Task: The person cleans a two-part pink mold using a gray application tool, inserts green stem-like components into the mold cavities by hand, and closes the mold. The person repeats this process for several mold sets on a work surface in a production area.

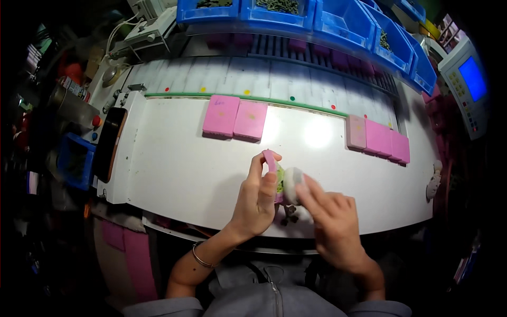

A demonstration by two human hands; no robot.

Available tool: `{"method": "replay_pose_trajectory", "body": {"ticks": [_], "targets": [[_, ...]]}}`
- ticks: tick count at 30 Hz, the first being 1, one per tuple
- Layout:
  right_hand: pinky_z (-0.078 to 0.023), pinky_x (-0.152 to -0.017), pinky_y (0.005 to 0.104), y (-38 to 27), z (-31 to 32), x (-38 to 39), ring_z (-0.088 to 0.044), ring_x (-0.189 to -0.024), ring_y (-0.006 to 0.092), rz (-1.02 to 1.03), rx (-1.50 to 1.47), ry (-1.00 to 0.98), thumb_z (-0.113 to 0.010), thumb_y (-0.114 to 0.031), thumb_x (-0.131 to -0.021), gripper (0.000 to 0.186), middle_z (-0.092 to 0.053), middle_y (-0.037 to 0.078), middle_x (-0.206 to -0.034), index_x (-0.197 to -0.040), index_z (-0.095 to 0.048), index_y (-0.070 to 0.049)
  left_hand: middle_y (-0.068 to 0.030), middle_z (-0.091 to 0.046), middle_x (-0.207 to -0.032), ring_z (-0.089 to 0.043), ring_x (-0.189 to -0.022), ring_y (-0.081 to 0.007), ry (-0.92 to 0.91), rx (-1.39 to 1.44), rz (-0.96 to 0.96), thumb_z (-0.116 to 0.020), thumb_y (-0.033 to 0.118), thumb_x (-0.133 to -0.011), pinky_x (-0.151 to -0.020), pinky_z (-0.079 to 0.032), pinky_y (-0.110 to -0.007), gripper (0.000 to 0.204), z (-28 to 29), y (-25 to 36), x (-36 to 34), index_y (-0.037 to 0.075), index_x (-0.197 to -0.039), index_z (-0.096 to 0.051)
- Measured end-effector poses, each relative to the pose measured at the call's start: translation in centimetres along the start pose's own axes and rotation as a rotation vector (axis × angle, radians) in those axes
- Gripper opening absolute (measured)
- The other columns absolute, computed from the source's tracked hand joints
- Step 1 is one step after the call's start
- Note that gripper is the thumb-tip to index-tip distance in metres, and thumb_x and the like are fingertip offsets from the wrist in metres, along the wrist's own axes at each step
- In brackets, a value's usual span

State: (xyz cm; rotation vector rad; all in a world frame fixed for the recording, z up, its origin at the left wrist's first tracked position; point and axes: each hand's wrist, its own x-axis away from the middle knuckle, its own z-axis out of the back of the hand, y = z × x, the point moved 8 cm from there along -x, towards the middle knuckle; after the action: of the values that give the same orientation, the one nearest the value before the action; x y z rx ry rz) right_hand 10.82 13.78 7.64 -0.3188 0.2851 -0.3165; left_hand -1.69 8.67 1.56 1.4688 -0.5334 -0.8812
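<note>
My left hand is closed around a pink block that looks like a rubber mould half, held on edge above the white worktop. Its inner face, turned to the right, shows a light green patch. In my right hand is a rounded white pad, gripped by thumb and fingers, close against that green face. I cannot tell whether the two touch. The right fingers are slightly blurred. Just below the pad are some small dark pieces, too small to name.
Two pink blocks lie side by side at the green strip, and several more stand in a row at right. Blue bins with small dark green pieces hang at the back. A phone lies at left; a blue-screened panel is at right.
</note>
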Motion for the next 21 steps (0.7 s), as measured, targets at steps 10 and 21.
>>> {"method": "replay_pose_trajectory", "body": {"ticks": [10,21], "targets": [[-0.035,-0.075,0.0323,0.1,0.2,-0.4,-0.051,-0.083,0.0206,-0.073,-0.117,-0.002,-0.055,0.007,-0.054,0.080,-0.045,0.009,-0.135,-0.132,-0.046,-0.010,-0.0123,-0.052,-0.082,-0.051,-0.069,-0.0160,-0.061,-0.074,0.050,-0.023,0.059,-0.092,-0.065,-0.043,-0.028,0.070,0.0,1.2,0.1,-0.003,-0.122,-0.035],[-0.035,-0.075,0.0319,0.1,2.1,-0.8,-0.049,-0.078,0.0211,-0.112,-0.140,0.075,-0.052,0.011,-0.057,0.076,-0.049,0.008,-0.131,-0.130,-0.049,-0.011,-0.0196,-0.058,-0.077,-0.063,-0.069,-0.0290,-0.196,-0.009,0.082,-0.025,0.067,-0.086,-0.061,-0.047,-0.035,0.083,-0.3,-0.4,0.6,-0.006,-0.128,-0.024]]}}
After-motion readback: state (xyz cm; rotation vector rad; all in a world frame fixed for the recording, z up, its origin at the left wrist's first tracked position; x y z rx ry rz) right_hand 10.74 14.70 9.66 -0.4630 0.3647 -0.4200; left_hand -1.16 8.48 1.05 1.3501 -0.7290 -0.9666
